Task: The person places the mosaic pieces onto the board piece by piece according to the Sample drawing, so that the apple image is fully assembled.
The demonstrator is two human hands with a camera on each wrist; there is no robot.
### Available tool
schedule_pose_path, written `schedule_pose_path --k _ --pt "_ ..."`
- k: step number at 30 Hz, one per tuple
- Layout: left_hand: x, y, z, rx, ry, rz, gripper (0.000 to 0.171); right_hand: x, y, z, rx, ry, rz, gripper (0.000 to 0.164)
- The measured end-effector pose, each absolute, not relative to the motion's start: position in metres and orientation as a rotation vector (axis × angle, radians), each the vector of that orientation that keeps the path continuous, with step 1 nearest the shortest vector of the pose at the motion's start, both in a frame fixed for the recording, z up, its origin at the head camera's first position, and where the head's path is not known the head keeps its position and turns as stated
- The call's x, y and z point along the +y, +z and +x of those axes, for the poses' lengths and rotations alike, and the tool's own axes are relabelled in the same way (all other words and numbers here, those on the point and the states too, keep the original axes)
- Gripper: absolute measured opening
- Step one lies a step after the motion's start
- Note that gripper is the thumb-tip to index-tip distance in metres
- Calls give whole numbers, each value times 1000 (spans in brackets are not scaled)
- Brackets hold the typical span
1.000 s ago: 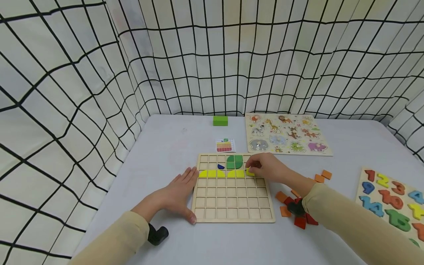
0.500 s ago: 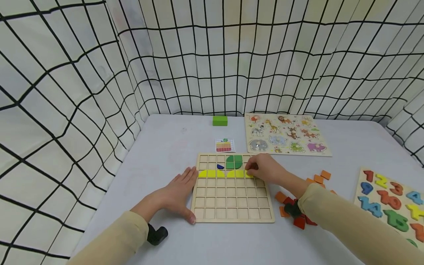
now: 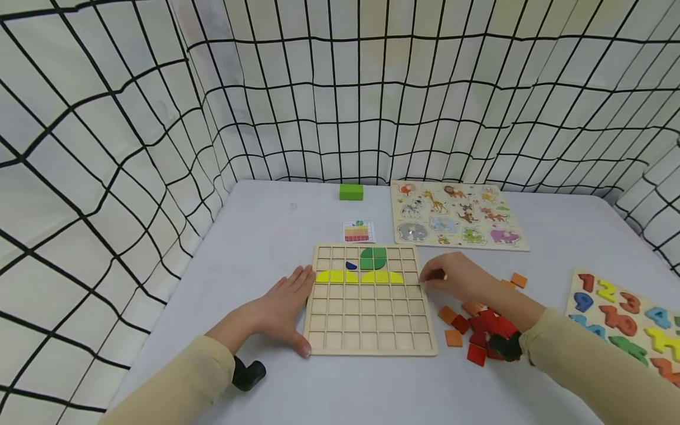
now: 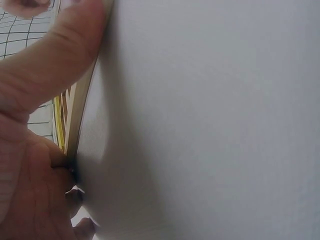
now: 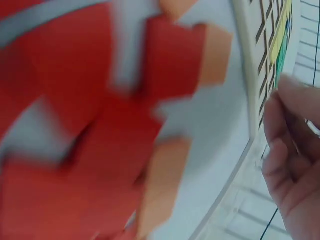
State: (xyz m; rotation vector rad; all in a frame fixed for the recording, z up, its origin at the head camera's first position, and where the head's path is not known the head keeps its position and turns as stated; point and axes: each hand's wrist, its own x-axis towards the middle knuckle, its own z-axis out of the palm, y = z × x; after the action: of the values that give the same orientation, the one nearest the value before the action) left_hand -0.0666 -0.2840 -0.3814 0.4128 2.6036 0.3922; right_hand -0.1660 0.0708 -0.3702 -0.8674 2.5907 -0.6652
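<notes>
On the table lies a wooden grid board (image 3: 370,324) with square compartments. Across its third row runs a band of yellow pieces (image 3: 337,276), some with rounded edges. Above them are green pieces (image 3: 373,258) forming a leaf-like shape and a small dark blue piece (image 3: 351,265). My left hand (image 3: 278,310) rests with spread fingers along the board's left edge, its thumb at the lower left corner. Just off the board's right edge is my right hand (image 3: 457,276), fingers loosely bent. In the right wrist view, nothing shows between its thumb and fingers.
Red pieces (image 3: 476,354) and orange tiles (image 3: 453,338) lie loose right of the board, under my right forearm. A small pattern card (image 3: 358,231) and a green block (image 3: 351,192) stand beyond the board. An animal puzzle (image 3: 457,215) and a number puzzle (image 3: 627,307) lie to the right.
My right hand has let go of a yellow piece at the right end of the yellow row and moved right, off the board. The left hand stays at the board's edge.
</notes>
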Motion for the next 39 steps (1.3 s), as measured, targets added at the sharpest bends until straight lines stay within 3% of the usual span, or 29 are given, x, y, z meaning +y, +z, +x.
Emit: schedule_pose_path --k 11,26,39 --pt "-281 -378 -66 2598 410 416 142 110 -376 -140 2456 -563 -870 22" --pt "-282 -379 -65 2600 418 421 143 93 -367 -147 2493 -610 -867 17" --pt "-283 -377 -65 2599 417 422 143 37 -377 -159 2558 -788 -938 7"
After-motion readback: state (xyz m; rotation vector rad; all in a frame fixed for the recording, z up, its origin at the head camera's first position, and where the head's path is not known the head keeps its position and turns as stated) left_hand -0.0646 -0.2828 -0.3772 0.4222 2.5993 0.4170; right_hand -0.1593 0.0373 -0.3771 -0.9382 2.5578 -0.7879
